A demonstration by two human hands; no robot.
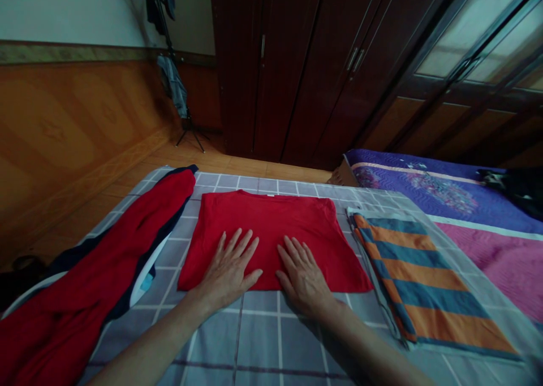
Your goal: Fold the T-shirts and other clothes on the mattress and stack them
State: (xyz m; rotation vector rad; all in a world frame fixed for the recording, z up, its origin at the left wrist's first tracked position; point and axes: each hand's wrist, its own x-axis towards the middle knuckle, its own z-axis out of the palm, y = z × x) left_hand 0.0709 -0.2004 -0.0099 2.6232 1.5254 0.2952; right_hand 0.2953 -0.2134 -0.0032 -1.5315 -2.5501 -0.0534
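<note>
Left hand and right hand rest on the red shirt, fingers extended, gripping nothing. Such placement apparently flattens it.

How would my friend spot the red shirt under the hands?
Find the gray checked cloth. On it, between the red-and-navy clothes at left and the striped folded cloth at right, lies the shirt. Unlike them, it's plain red, with the left hand and right hand on it.
</note>
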